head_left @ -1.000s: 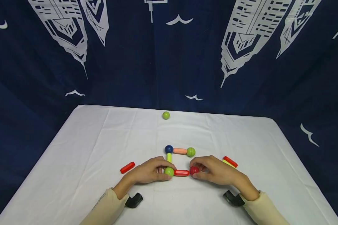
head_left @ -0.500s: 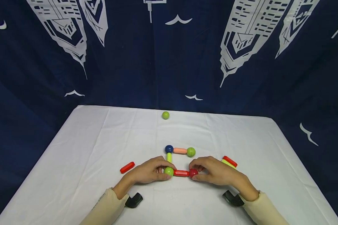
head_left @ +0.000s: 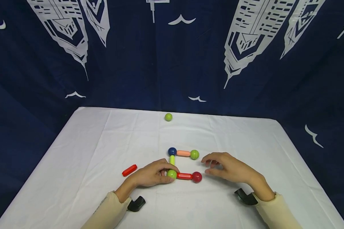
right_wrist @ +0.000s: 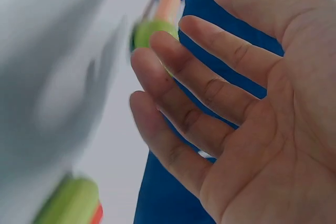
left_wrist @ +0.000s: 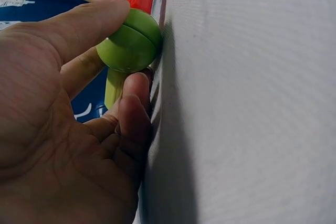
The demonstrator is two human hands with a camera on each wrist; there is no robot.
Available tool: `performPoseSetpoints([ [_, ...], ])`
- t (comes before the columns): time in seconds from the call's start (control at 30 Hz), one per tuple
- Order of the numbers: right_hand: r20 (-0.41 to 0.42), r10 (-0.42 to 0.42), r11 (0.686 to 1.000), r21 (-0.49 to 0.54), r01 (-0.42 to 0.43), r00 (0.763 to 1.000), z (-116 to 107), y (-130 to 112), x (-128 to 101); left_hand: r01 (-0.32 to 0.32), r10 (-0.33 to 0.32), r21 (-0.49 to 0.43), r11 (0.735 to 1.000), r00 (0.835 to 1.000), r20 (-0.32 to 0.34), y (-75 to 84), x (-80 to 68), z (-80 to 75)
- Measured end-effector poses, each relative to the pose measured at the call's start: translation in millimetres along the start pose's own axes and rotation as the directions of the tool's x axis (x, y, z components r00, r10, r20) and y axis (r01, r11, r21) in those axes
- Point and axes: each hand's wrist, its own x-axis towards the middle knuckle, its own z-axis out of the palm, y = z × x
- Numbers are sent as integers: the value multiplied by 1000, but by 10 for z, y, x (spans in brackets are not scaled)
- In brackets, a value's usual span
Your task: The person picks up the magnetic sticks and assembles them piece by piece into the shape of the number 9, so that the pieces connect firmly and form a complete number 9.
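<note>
While your left hand (head_left: 152, 174) has its grip clamped on the near green ball (head_left: 171, 174), your right hand (head_left: 232, 167) holds nothing: its fingers are apart and loosely bent, just right of the red ball (head_left: 196, 177). The near green ball sits towards your side of the white tabletop (head_left: 117, 136), touching a red bar (head_left: 184, 176) whose other end meets the red ball. A yellow-green bar (head_left: 172, 160) runs from the near green ball away from you to a blue ball (head_left: 172, 151); a peach bar (head_left: 183, 153) joins that to a second green ball (head_left: 194, 154). A loose red bar (head_left: 129, 170) lies left of your left hand, and a lone green ball (head_left: 168, 117) rests near the far edge, before a dark blue curtain (head_left: 132, 79).
</note>
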Motion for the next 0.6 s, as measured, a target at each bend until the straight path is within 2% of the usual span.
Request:
performPoseSetpoints([
  [0.23, -117, 21, 999, -27, -24, 993, -204, 260, -184, -11, 11, -16, 1000, 1000, -6, 1, -13, -3],
  [0.43, -199, 35, 996, -71, -50, 979, -281, 478, -318, -15, 15, -26, 1000, 1000, -7, -9, -12, 4],
  [0.6, -199, 91, 994, -44, -101, 976, -302, 610, -390, -14, 14, -15, 1000, 1000, -6, -6, -11, -2],
])
